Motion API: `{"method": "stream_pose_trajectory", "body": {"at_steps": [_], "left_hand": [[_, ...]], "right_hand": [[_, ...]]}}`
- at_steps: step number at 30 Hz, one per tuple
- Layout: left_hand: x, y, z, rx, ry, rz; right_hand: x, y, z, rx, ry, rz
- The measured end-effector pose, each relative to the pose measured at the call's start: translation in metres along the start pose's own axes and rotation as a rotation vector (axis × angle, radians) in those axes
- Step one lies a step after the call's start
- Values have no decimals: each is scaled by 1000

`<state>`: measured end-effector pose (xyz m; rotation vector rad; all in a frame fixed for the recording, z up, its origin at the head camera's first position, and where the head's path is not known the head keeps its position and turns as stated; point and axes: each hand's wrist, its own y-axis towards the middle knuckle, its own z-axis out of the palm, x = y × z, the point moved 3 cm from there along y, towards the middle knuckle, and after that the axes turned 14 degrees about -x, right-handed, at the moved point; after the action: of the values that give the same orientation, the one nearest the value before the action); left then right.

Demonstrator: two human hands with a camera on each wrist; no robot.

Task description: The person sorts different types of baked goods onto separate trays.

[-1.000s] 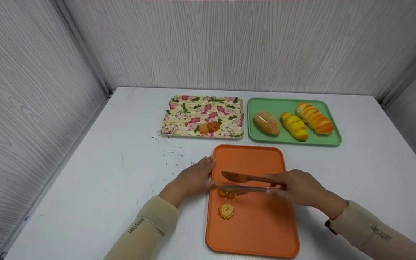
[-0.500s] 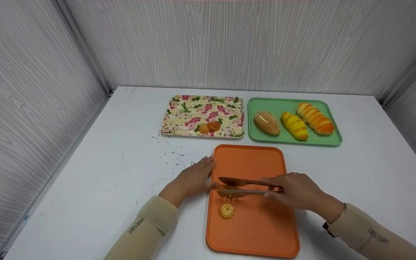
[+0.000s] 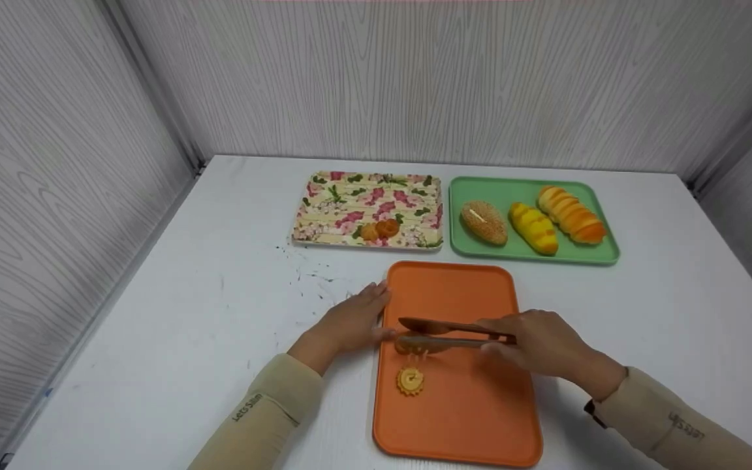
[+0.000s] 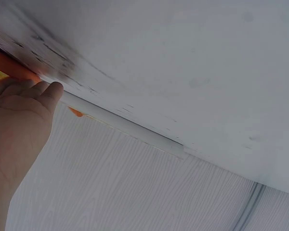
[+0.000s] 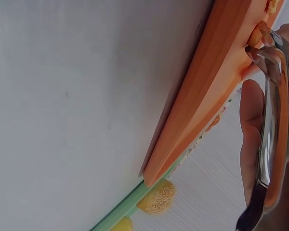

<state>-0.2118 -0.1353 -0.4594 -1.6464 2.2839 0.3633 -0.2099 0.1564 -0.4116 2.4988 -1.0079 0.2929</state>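
My right hand grips a pair of metal tongs, whose two arms stand apart over the left part of the orange tray. Beneath their tips lies a small golden pastry, partly covered by the lower arm. Just nearer to me on the same tray sits a round, jagged-edged tart. In the right wrist view the tong tips come right at the small pastry. My left hand, fingers extended, rests against the tray's left rim, thumb at its edge.
Behind the orange tray are a floral tray with two small pastries and a green tray. The green one bears a seeded bun, a yellow bread and a striped loaf. Pale wood-grain walls enclose the table.
The tongs dip slightly toward me over the small pastry, then shift back a little. Their arms now stand closer together than a second ago. My left hand stays at the tray's rim.
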Motion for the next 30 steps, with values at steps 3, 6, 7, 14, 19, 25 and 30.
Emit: {"method": "stream_pose_trajectory", "body": {"at_steps": [3, 6, 7, 14, 19, 25, 30], "left_hand": [[0, 0, 0, 0, 4, 3], [1, -1, 0, 2, 11, 3], [1, -1, 0, 3, 13, 3], [0, -1, 0, 5, 10, 11], [0, 0, 0, -2, 17, 25], [1, 0, 0, -5, 12, 28], [1, 0, 1, -4, 10, 22]], "right_hand": [[-3, 2, -3, -18, -9, 4], [-7, 4, -6, -39, -10, 23], [-9, 5, -6, -44, -8, 33], [-14, 8, -5, -16, 10, 64], [-13, 9, -5, 19, 4, 35], [-10, 13, -3, 63, -9, 28], [-7, 16, -1, 71, -5, 16]]}}
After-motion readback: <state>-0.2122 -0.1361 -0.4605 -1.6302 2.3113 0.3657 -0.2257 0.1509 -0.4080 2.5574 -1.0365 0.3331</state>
